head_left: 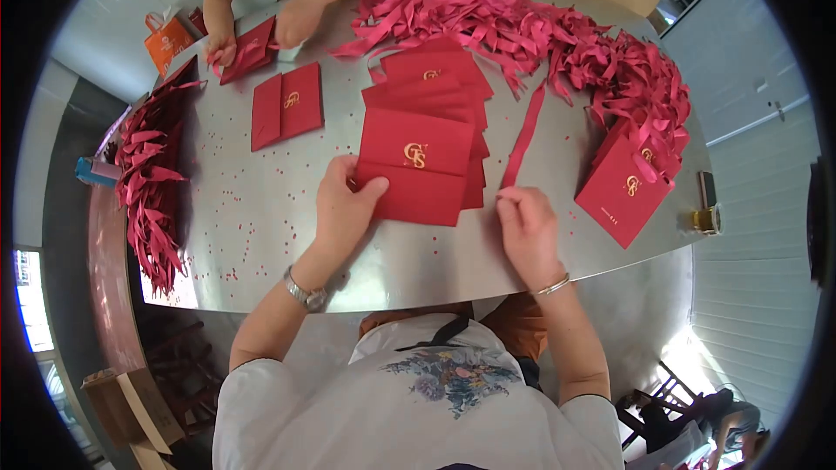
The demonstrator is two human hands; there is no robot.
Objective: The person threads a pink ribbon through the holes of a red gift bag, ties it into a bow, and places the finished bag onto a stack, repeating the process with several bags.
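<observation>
My left hand (345,198) grips the left edge of a red folded paper bag (413,135) with a gold monogram, its thumb on the front. Behind that bag, a fanned stack of similar red bags (435,65) lies on the metal table. To the right, my right hand (528,224) pinches the lower end of a red ribbon (526,141) between thumb and fingers. The ribbon runs up toward a large heap of loose red ribbons (488,13). Thumb and fingertips of the right hand are apart from the bag.
Across the table (348,283), a co-worker's hands (292,22) handle another red bag (250,50) with ribbon. One red bag (300,104) lies nearby. Ribboned bags (152,200) line the left edge; more bags (623,196) lie at right. A small glass (704,221) stands at the right edge.
</observation>
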